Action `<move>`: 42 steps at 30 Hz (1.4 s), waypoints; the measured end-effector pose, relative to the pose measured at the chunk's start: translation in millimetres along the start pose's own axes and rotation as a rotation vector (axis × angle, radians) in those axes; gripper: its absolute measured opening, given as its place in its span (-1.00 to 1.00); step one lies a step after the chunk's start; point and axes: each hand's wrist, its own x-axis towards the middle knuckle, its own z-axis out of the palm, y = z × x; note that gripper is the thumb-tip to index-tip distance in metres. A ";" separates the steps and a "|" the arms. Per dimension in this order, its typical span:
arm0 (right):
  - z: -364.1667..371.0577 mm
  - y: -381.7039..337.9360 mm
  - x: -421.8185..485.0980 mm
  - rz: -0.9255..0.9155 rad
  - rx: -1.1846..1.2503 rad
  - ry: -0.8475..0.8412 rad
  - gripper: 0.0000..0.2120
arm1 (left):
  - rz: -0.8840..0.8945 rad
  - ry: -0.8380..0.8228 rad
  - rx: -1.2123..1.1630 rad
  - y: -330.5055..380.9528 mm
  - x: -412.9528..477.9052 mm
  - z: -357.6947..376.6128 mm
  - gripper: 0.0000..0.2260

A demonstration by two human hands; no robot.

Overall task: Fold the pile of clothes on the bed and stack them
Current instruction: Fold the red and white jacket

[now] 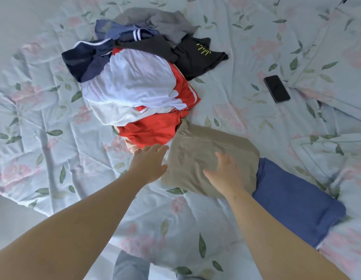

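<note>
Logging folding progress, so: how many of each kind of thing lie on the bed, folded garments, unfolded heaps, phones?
Folded garments: 2 (beige folded cloth garment, blue folded cloth garment)
Unfolded heaps: 1 (heap of mixed-colour loose clothes)
Phones: 1 (black rectangular phone)
Total: 4

Premises: a domestic bedroom. The whole working surface is a bed, dressed in a pale blue sheet printed with pink flowers and green leaves and visibly creased. A loose pile of clothes, everyday wear in white, red, navy, grey and black, lies at centre far. A folded tan garment and a folded blue garment lie near right, touching. A dark phone rests on the sheet at right. Pale floor shows beyond the bed edge, near left.
</note>
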 end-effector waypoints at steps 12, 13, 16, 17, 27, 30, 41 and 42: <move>95.9 -182.6 -7.8 0.012 0.010 0.062 -0.42 | 0.093 0.011 -0.077 -178.6 -9.8 -45.5 -0.52; 106.4 -198.0 -8.9 0.025 0.014 0.060 -0.41 | 0.109 -0.006 -0.075 -194.0 -9.6 -48.8 -0.52; 132.5 -237.5 -14.0 0.043 0.001 0.085 -0.44 | 0.150 -0.030 -0.065 -233.2 -7.1 -58.1 -0.52; 138.4 -247.8 -15.4 0.044 -0.009 0.093 -0.45 | 0.157 -0.034 -0.067 -243.5 -5.7 -61.8 -0.52; 139.0 -283.5 29.9 0.068 -0.055 0.102 -0.43 | 0.187 -0.043 -0.091 -286.2 46.6 -90.6 -0.56; 128.8 -290.6 73.3 0.029 -0.101 0.127 -0.45 | 0.164 -0.019 -0.082 -287.7 71.8 -91.4 -0.56; 114.3 -292.8 235.2 -0.069 -0.501 0.196 -0.30 | 0.040 -0.101 -0.132 -294.6 144.2 -63.1 -0.56; 115.2 -290.9 241.1 -0.075 -0.521 0.214 -0.35 | 0.029 -0.101 -0.142 -296.1 148.4 -61.9 -0.56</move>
